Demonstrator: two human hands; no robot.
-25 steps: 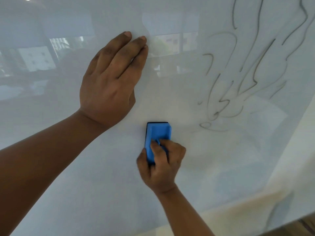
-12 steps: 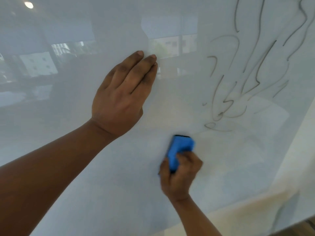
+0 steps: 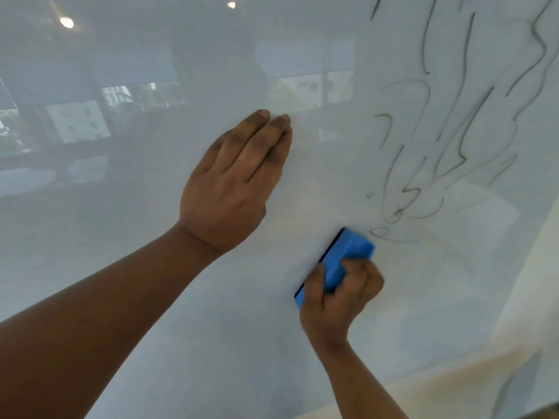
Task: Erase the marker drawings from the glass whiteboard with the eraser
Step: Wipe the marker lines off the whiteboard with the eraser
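Observation:
A glass whiteboard (image 3: 121, 267) fills the view. Dark wavy marker lines (image 3: 459, 137) cover its upper right part. My right hand (image 3: 338, 300) grips a blue eraser (image 3: 344, 258) with a black felt edge, pressed on the glass and tilted up to the right. Its top corner sits just left of the lowest loop of the drawing (image 3: 381, 232). My left hand (image 3: 236, 182) lies flat on the glass to the upper left of the eraser, fingers together, holding nothing.
The glass reflects windows, blinds and ceiling lights (image 3: 66, 22). The board's right edge (image 3: 532, 252) runs slanted down the right side, with a pale wall beyond it. A faint marker streak (image 3: 508, 385) shows near the bottom right.
My right hand has slid the eraser to the right and tilted it, bringing it close to the lowest marker loop. The left hand stays flat on the glass while the view shifts.

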